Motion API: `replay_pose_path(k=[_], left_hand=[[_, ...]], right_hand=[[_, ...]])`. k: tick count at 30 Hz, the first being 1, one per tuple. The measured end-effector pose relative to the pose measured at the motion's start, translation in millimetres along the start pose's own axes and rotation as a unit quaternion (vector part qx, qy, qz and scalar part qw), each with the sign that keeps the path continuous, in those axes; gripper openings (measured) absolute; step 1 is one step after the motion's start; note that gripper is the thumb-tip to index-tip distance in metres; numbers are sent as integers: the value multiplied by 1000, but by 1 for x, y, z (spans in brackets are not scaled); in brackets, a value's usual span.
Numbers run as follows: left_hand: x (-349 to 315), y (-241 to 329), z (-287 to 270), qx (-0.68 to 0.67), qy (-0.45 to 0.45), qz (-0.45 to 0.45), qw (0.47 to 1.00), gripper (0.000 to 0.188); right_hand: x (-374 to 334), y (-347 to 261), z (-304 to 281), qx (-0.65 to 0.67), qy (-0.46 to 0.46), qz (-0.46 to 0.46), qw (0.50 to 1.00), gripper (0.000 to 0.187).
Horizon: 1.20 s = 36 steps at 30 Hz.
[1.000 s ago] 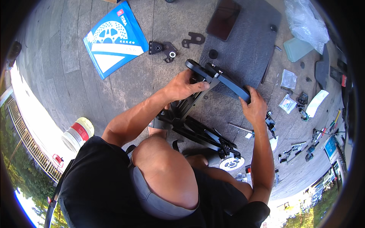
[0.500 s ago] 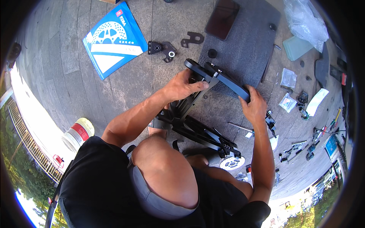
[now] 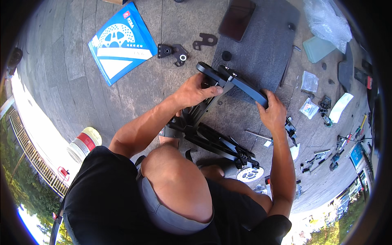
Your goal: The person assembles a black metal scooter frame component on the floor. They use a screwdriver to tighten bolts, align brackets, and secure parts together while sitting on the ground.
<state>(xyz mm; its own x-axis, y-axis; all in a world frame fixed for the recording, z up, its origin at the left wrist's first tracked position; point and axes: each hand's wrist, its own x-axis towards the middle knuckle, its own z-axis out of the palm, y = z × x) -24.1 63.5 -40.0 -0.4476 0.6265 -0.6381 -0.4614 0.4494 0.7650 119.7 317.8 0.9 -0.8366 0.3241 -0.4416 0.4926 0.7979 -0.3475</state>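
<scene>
Nothing moved | left hand (image 3: 194,92), right hand (image 3: 271,112) still clasp black metal frame (image 3: 220,122), long, jointed

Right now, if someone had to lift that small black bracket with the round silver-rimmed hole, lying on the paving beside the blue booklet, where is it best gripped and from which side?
Probably from above, pinching the black bracket across its narrow middle. It lies flat on the paving, clear of the blue booklet and the smaller hooked bracket, so its long edges are free. Its ends carry round holes, a poorer purchase. Both hands, left hand and right hand, are on the black frame.
</scene>
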Motion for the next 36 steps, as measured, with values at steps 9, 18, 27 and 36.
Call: replay_pose_path(k=[9, 18, 27, 36], left_hand=[[-4, 6, 0, -8, -5, 3, 1000, 71], [-17, 16, 3, -40, 1, -29, 999, 70], [-8, 13, 2, -17, 21, -29, 999, 84], [-9, 9, 5, -49, 35, -30, 998, 63]], right_hand=[[0, -1, -1, 3, 3, -4, 1000, 46], [-1, 0, -1, 1, 4, -8, 1000, 46], [-38, -13, -17, 1, 182, -154, 971, 45], [-150, 75, 41, 96, -14, -12, 995, 43]])
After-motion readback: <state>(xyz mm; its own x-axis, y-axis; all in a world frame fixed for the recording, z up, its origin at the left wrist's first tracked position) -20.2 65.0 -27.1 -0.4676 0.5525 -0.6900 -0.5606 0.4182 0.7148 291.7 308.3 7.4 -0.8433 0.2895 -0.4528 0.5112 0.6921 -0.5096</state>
